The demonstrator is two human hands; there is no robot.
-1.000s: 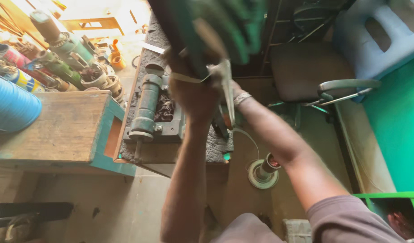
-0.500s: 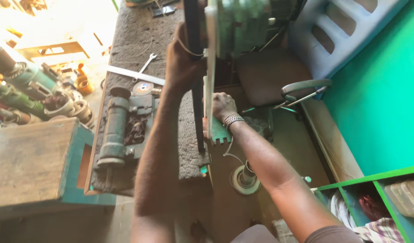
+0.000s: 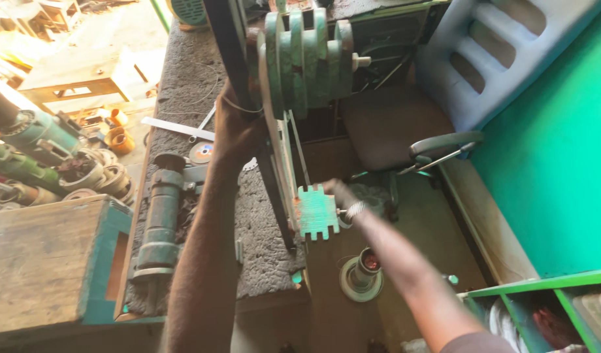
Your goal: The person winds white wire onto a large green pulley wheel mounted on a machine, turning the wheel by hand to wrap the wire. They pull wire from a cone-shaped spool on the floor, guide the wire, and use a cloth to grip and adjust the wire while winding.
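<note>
Right hand (image 3: pixel 333 191): reaches behind small green pulley (image 3: pixel 317 211), grip hidden, cannot tell. Left hand (image 3: pixel 238 127): fingers clenched on dark bar (image 3: pixel 225 46) over the surface (image 3: pixel 183 85). Large stepped pulley (image 3: pixel 307 55) above: likely heavy, rigid iron; hold by rims.

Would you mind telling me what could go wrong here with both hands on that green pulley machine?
The left hand grips close under the large stepped pulley; fingers could get pinched if it turns. The right hand sits behind the small stepped pulley, largely hidden, so a slip there might go unnoticed.
</note>
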